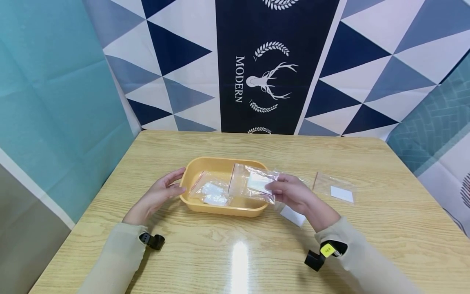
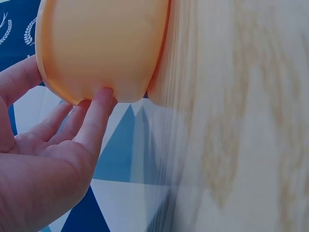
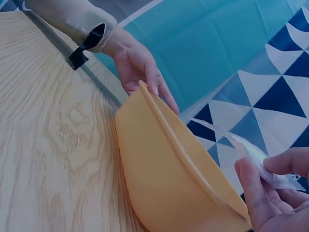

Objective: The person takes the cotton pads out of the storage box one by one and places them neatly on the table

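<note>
In the head view a yellow-orange plastic bin (image 1: pixel 226 211) stands on the table. My left hand (image 1: pixel 159 196) touches its left end, and in the left wrist view the extended fingers (image 2: pixel 99 116) rest against the outer wall. My right hand (image 1: pixel 293 192) pinches a clear zip bag (image 1: pixel 240 181) with a white card inside, between thumb and fingers, over the right half of the bin. Inside the bin, at its left side, lie clear bags (image 1: pixel 213 192) with white contents. The right wrist view shows the held bag (image 3: pixel 241 145) edge-on above the rim.
Right of the bin another clear bag with a white card (image 1: pixel 341 194) lies flat on the wooden table (image 1: pixel 191 253). A further white card (image 1: pixel 292 215) sits partly under my right hand. Patterned cloth (image 1: pixel 183 61) hangs behind the table.
</note>
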`<state>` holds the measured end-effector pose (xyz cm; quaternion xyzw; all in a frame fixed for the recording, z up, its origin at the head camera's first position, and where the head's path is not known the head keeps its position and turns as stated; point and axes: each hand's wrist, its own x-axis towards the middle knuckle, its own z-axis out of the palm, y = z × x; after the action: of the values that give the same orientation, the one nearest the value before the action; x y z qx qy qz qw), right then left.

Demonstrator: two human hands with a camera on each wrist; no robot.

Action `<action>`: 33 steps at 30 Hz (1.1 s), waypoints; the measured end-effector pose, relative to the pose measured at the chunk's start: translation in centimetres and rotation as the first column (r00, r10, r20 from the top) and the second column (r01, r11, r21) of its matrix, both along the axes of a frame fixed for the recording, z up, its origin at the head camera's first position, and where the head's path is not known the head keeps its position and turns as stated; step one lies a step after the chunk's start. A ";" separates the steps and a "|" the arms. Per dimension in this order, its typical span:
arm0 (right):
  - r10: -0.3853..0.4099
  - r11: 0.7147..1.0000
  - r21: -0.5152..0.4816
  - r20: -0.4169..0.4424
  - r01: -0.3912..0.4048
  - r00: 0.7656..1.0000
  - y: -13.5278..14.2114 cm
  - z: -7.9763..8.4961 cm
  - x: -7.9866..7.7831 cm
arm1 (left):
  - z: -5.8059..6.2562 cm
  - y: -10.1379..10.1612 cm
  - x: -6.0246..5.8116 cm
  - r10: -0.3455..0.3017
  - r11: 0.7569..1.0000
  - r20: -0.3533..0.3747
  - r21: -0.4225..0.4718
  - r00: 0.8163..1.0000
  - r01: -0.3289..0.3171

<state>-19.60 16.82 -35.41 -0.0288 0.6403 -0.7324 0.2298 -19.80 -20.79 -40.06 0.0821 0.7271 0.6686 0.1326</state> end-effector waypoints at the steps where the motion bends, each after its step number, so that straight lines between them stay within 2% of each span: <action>1: -0.002 1.000 -0.001 0.001 0.002 1.000 0.3 0.0 0.1 | 0.0 0.0 0.0 0.003 1.000 0.003 -0.002 1.000 -0.003; 9: -0.050 0.999 -0.010 0.037 0.051 0.998 3.3 -0.3 1.0 | -0.1 0.0 0.0 0.004 1.000 0.006 -0.013 1.000 -0.004; 15: -0.050 0.998 0.041 0.004 0.050 0.999 6.1 -0.9 1.7 | 0.0 0.0 -0.1 0.002 1.000 0.013 0.000 1.000 -0.002; 24: -0.068 0.997 -0.021 0.010 0.068 0.998 9.8 -2.4 2.8 | 0.1 0.0 -0.1 -0.001 1.000 0.010 0.018 1.000 0.001; 33: 0.013 1.000 -0.023 -0.004 -0.013 1.000 14.1 -3.9 3.7 | 0.0 0.0 -0.2 -0.001 1.000 0.010 0.029 1.000 0.001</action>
<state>-15.95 30.93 -39.32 -0.0369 0.6320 -0.7382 0.2329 -20.03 -20.79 -40.10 0.0812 0.7165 0.6795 0.1354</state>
